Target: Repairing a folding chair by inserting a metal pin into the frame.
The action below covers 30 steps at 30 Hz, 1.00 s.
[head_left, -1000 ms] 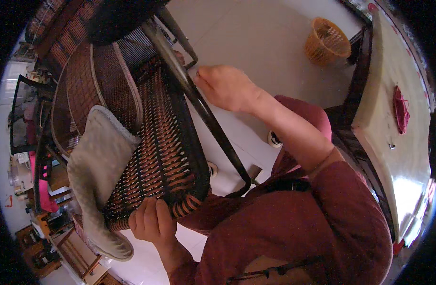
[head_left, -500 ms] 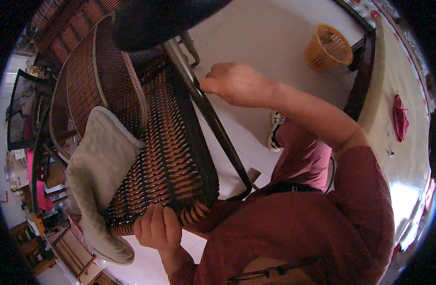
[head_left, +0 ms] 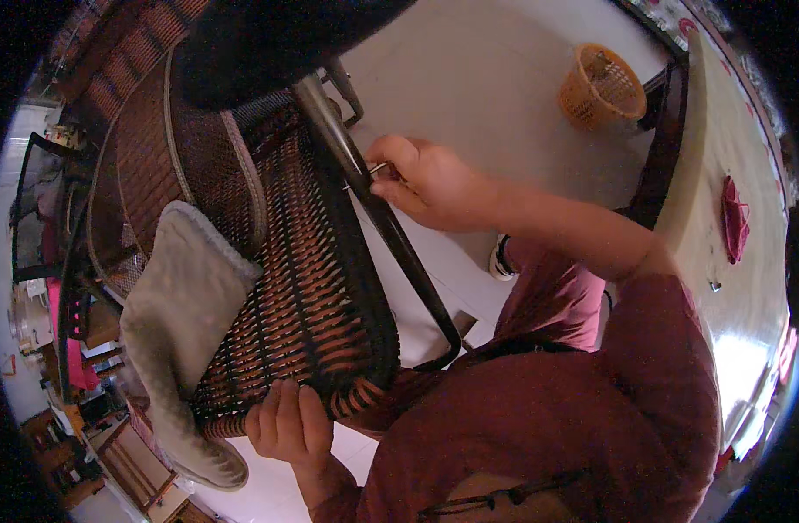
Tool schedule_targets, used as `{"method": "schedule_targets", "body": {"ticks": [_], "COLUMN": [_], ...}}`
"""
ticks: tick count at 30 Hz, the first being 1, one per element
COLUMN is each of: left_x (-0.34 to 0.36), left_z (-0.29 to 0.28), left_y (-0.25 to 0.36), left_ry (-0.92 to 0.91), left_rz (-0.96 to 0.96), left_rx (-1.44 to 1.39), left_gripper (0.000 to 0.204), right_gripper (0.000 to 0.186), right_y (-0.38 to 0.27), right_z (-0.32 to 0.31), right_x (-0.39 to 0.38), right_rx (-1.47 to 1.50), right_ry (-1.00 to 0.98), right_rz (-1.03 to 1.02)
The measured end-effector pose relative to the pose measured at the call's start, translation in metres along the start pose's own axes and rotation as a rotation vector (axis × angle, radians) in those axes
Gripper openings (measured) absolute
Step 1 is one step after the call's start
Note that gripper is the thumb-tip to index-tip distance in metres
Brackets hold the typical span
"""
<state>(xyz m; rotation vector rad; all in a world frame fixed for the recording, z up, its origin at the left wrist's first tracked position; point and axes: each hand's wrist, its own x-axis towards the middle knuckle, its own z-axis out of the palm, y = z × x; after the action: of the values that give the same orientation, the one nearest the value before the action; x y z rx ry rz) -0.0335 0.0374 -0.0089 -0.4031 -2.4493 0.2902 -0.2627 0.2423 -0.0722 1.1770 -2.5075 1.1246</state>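
Note:
A chair with a woven black and brown wicker seat (head_left: 295,296) lies tilted before me, a grey plush cushion (head_left: 182,296) draped over its left part. Its mesh back panel (head_left: 147,166) shows at the upper left. My left hand (head_left: 291,418) is curled over the seat's near edge, gripping it. My right hand (head_left: 430,183) is closed on a thin silvery metal tool (head_left: 379,167) against the dark metal tube (head_left: 413,261) of the frame; the tool's far end is hidden. A large dark part (head_left: 269,44) fills the top.
An orange plastic basket (head_left: 602,85) stands on the tiled floor at the upper right. A pale tabletop (head_left: 748,296) along the right holds a small pink cloth item (head_left: 735,218). Dark chair frames (head_left: 33,218), pink material (head_left: 77,331) and wooden items (head_left: 129,471) crowd the left.
My right hand rose slightly, then dropped and turned along the tube, and the thin tool now shows at its fingers. The chair and dark top part have shifted rightward in view.

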Motion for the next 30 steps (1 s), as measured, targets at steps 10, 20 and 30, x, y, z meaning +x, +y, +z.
{"method": "schedule_targets", "body": {"ticks": [10, 20, 30], "left_x": [-0.002, -0.001, 0.004], "left_z": [0.006, 0.005, 0.004], "left_y": [-0.007, -0.007, -0.008], "left_ry": [0.024, 0.028, 0.028], "left_rz": [0.009, 0.003, 0.019], "left_rx": [-0.005, 0.018, 0.025], "left_gripper": [0.007, 0.005, 0.012], "right_gripper": [0.018, 0.011, 0.014], "right_y": [0.001, 0.01, 0.018], "right_z": [-0.007, 0.01, -0.002], "right_x": [0.009, 0.02, 0.025], "right_rx": [0.909, 0.861, 0.485], "right_ry": [-0.122, -0.261, -0.1], "right_rz": [0.577, 0.687, 0.236]}}
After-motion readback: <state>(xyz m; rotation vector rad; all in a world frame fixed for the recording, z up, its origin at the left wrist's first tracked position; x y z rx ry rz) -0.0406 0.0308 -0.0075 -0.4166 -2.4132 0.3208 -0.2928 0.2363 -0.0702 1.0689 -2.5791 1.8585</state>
